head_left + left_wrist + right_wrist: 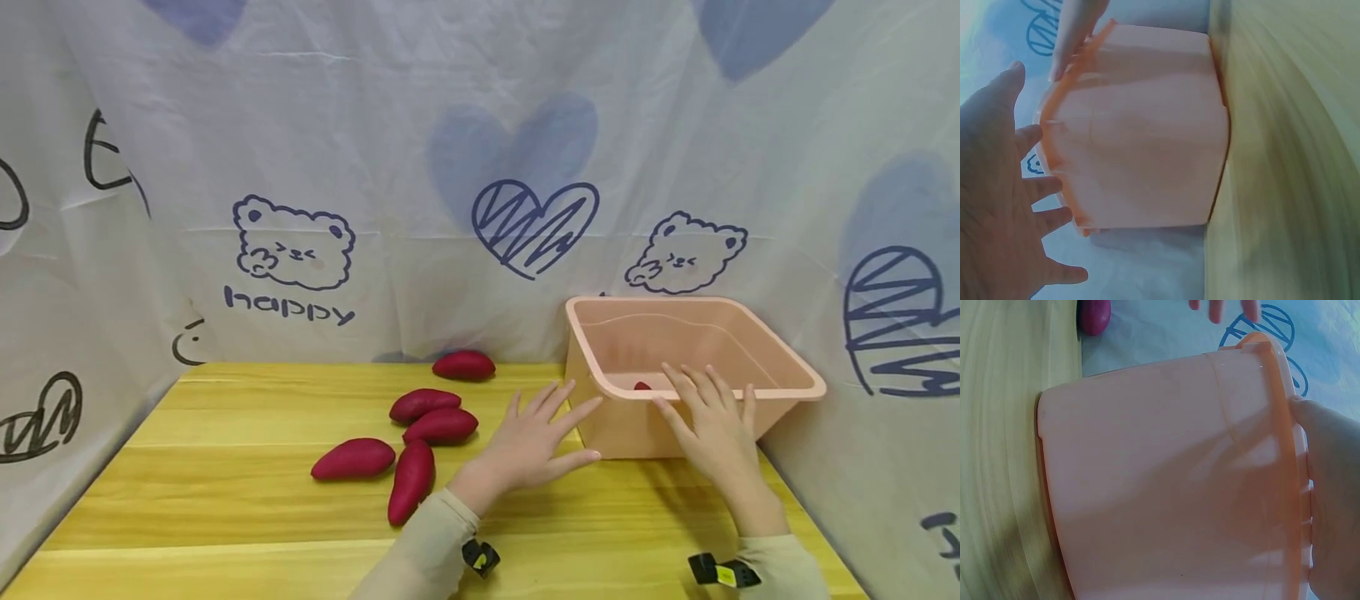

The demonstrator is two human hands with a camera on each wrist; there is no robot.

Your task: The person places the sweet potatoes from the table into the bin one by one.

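Note:
A pink plastic bin stands at the right of the wooden table, with a small bit of something red visible inside. My right hand is over the bin's near rim, its fingers spread and holding nothing; in the right wrist view its thumb lies along the rim. Spread and unfilled, my left hand hovers just left of the bin's near corner. Several purple-red sweet potatoes lie left of it; the closest include one pointing toward me and one behind it.
Another sweet potato lies farther left, and one rests at the table's back edge by the cloth. A printed white cloth hangs behind and along both sides of the table. Each wrist wears a black band.

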